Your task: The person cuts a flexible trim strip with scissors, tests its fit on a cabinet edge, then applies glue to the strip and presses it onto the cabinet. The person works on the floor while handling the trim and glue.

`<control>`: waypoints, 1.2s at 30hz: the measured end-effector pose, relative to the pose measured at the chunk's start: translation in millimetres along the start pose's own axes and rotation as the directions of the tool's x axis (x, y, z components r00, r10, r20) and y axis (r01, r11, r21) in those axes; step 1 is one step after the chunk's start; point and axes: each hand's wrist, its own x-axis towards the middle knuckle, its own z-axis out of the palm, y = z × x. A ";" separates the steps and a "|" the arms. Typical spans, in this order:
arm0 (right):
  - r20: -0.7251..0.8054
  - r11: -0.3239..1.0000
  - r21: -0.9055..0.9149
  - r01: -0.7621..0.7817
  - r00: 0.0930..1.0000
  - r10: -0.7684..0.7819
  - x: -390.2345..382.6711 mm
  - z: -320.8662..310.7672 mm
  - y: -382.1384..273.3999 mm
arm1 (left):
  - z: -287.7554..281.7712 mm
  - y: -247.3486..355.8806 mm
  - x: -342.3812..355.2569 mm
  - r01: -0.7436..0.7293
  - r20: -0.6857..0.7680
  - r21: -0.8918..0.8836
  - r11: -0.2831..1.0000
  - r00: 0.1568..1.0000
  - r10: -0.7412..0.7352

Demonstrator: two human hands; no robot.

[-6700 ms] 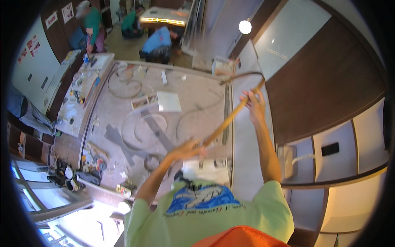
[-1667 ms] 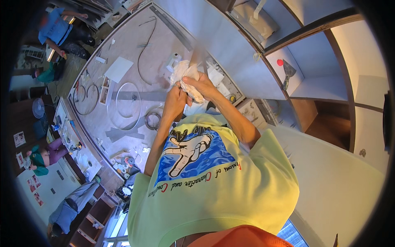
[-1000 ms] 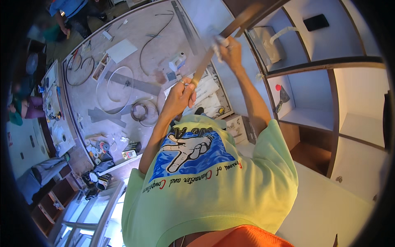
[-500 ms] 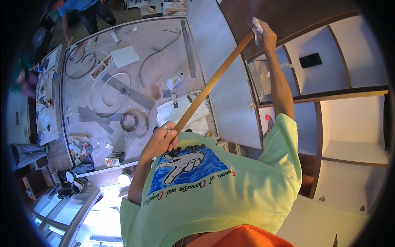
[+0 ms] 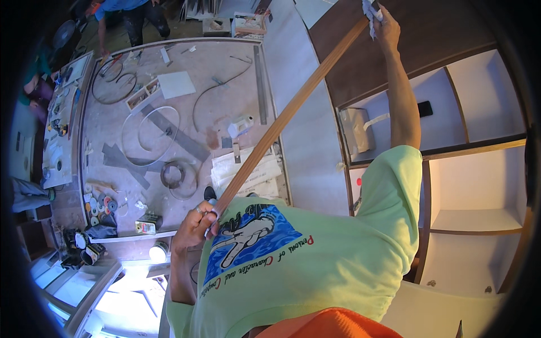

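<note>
A long, narrow wooden strip [image 5: 290,110] crosses my view diagonally, from lower middle to upper right. My left hand [image 5: 200,224] has its fingers closed on the lower end, in front of my green shirt. At the far upper end, my right hand [image 5: 387,27] grips a crumpled white cloth [image 5: 372,18], which is at or against the strip's tip; whether they touch is hard to tell. Under the strip lies a large dusty board [image 5: 217,169] with loose band loops [image 5: 123,141], grey laminate pieces [image 5: 197,147], a white square panel [image 5: 177,84], a white jug [image 5: 241,125] and paper sheets [image 5: 248,166].
Cabinets with open compartments [image 5: 473,230] and a dark phone [image 5: 425,109] are at right, beside a long pale panel [image 5: 304,158]. A side bench [image 5: 59,152] holds tools at left. A co-worker in blue [image 5: 127,14] and another in green [image 5: 39,84] are at the upper left.
My right hand has moved up and right with the cloth, away from my left hand, which has shifted down and left. More of the strip shows between them. Earlier no cloth showed in my right hand.
</note>
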 end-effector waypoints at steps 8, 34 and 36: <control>0.005 0.952 -0.044 -0.303 0.953 0.304 33.3 -0.7 6.9 | -28.5 -24.7 -44.9 0.081 -0.071 0.005 0.997 0.994 -0.080; 0.884 -0.617 0.022 -0.787 0.304 -0.356 -359.6 -21.2 -457.9 | -6.3 77.4 166.1 -0.278 0.296 0.937 -0.214 0.954 0.057; 0.939 -0.677 0.086 -0.731 0.287 -0.190 -354.9 -20.7 -441.5 | -0.5 78.4 173.5 -0.290 0.353 0.898 -0.330 0.924 0.148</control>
